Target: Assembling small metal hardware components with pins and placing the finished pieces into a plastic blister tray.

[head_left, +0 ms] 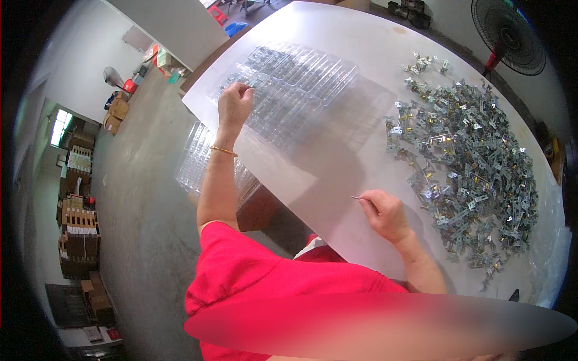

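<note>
My left hand (235,107) reaches out over the near left corner of a clear plastic tray (328,90) with long slots. Its thumb and fingers are pinched together, and what they hold, if anything, blends into the tray behind. Small grey metal parts (265,58) lie in the tray's far left section. Above the white tabletop (313,180), my right hand (386,215) is closed, with a thin metal piece (355,197) sticking out between thumb and forefinger. To its right spreads a big heap of small metal brackets (475,174), some with brass-coloured bits.
More clear trays (195,157) are stacked on a brown box (259,207) below the table's left edge. A black fan (509,36) stands behind the table's far right. Clear plastic sheeting (549,240) lies at the right edge. Cartons (78,234) line the left wall.
</note>
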### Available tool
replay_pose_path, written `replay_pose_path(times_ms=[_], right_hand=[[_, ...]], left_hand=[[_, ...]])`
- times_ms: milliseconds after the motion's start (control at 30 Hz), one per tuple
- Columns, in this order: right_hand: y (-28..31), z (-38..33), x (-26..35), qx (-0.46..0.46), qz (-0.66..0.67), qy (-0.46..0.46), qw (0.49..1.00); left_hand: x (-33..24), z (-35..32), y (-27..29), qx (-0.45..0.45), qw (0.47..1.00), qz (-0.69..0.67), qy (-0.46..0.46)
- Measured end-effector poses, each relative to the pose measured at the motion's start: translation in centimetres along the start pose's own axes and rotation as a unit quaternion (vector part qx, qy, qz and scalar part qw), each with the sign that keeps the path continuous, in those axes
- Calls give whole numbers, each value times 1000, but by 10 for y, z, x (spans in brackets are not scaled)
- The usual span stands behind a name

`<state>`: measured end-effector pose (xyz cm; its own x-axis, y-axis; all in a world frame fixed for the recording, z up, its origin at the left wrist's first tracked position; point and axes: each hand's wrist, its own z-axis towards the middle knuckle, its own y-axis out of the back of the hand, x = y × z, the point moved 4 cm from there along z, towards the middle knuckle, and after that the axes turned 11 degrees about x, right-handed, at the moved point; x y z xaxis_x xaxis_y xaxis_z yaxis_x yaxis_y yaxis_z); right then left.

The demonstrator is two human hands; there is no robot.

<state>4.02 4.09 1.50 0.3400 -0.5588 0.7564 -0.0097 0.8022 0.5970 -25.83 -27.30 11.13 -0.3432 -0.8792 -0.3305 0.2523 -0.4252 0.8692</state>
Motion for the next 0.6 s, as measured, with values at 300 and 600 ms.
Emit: replay_pose_path(times_ms=[300, 600], right_hand=[[1, -2, -2, -6, 7, 17, 1000], [0, -2, -3, -4, -1, 30, 1000]], left_hand=[[22, 13, -30, 71, 996, 51, 5], [23, 23, -41, 127, 987, 97, -12]])
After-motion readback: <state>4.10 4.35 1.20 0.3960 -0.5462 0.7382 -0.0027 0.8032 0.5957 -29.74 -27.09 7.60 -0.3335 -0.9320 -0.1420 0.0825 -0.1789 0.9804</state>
